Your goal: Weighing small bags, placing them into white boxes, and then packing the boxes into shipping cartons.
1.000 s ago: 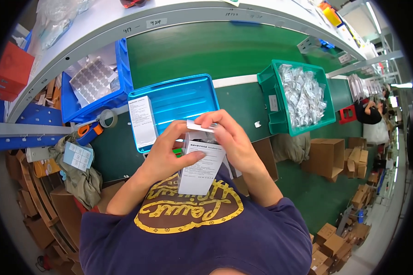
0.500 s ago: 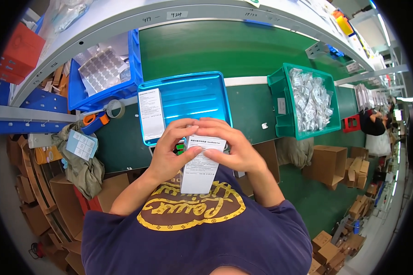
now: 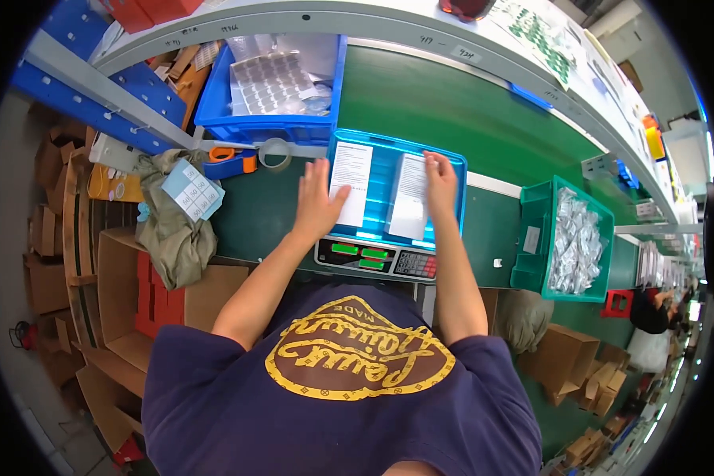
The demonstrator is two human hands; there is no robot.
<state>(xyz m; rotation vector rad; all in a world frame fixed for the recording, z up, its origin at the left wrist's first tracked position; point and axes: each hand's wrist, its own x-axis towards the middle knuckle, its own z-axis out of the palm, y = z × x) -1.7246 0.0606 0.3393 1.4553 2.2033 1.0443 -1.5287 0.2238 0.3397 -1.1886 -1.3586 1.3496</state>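
Two slim white printed boxes lie in a shiny blue tray (image 3: 383, 214) on a weighing scale (image 3: 412, 265) with green displays. Beside the left-hand white box (image 3: 351, 178) is my left hand (image 3: 317, 202), open, its fingers apart and its thumb at the box's edge. My right hand (image 3: 443, 189) closes on the upper right side of the other white box (image 3: 408, 208), which sits slightly slanted in the tray. Part of its grip is hidden behind the hand.
A blue bin (image 3: 270, 123) with bagged sheets stands behind left, near a tape dispenser (image 3: 232, 162) and a tape roll (image 3: 274, 154). To the right is a green bin (image 3: 535, 247) of small clear packets. A shelf edge (image 3: 373, 25) runs overhead.
The white box held in both hands before my chest now lies in the tray, right of the first one. My hands have parted, and the view has shifted left, uncovering the scale's displays.
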